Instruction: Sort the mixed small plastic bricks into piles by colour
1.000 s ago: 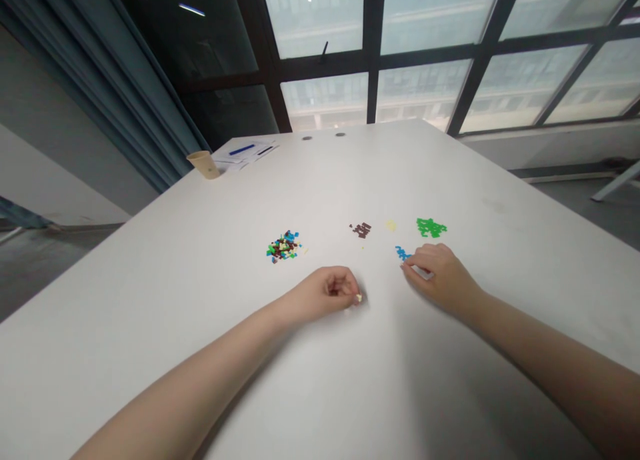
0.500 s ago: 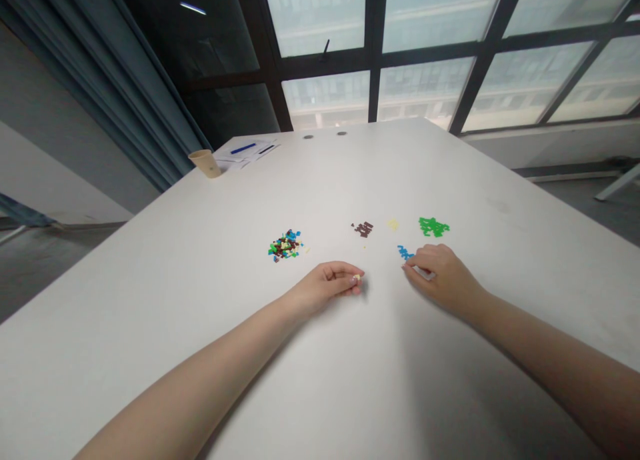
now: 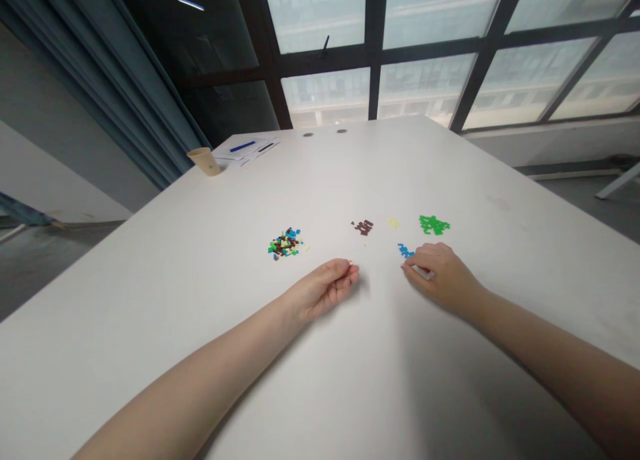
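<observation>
From my distant monitor, the mixed pile of tiny multicoloured pieces (image 3: 285,245) and the bright green cluster of small pieces (image 3: 433,225) looked plastic to me, the broad white tabletop (image 3: 320,180) smooth and matt, the tapered beige cup (image 3: 204,162) matt paper, the flat white sheets (image 3: 247,155) paper, the pleated blue-grey curtain (image 3: 115,80) matt cloth.

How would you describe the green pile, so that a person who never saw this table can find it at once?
On the white table, find the person's right hand. The green pile lies just beyond it, rightmost of all the piles. It is all green and spreads wider than the brown pile, yellow pile and blue pile nearby.
</observation>
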`<state>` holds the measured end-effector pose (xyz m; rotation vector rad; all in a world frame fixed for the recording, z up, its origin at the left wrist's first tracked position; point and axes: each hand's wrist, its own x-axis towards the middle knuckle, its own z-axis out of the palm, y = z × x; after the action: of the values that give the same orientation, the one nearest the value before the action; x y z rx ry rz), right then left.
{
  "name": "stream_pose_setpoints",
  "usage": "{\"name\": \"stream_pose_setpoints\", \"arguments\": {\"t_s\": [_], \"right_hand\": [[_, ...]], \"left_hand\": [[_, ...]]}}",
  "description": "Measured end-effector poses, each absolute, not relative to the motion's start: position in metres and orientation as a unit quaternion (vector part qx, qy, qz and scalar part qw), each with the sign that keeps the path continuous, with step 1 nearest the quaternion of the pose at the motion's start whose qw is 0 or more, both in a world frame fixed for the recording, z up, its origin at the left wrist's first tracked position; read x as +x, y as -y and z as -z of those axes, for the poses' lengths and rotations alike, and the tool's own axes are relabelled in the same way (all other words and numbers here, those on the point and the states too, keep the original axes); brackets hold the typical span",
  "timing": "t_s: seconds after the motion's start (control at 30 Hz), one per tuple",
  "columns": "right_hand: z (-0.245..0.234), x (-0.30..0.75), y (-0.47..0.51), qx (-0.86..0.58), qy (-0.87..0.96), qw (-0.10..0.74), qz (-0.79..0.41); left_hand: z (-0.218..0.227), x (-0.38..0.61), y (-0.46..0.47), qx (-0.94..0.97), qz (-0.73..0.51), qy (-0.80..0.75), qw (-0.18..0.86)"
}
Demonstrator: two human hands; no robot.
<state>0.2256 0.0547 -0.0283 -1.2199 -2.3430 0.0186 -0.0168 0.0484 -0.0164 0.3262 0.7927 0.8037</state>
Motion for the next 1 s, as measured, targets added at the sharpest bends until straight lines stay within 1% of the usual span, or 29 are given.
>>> {"name": "stream_pose_setpoints", "arguments": {"t_s": [0.27,0.5,0.73,1.0], "right_hand": [[0.0267,0.2254,-0.0537,-0.453,0.858,0.243,-0.01],[0.027,0.2249,-0.0535,-0.451,0.858,0.244,-0.012],[0.0272,0.225,-0.0544,-0.444,0.861,0.248,-0.008],[0.0269,0.2248,-0.0542,-0.442,0.861,0.252,-0.01]], "left_hand": [[0.019,-0.0166,-0.048,0.168,-0.397,-0.311,0.847],[0.0239,-0.0163,-0.0471,0.148,-0.402,-0.301,0.852],[0.0258,-0.015,-0.0453,0.176,-0.381,-0.271,0.866],[0.0245,-0.0133,-0.0441,0.181,-0.385,-0.276,0.862]]}}
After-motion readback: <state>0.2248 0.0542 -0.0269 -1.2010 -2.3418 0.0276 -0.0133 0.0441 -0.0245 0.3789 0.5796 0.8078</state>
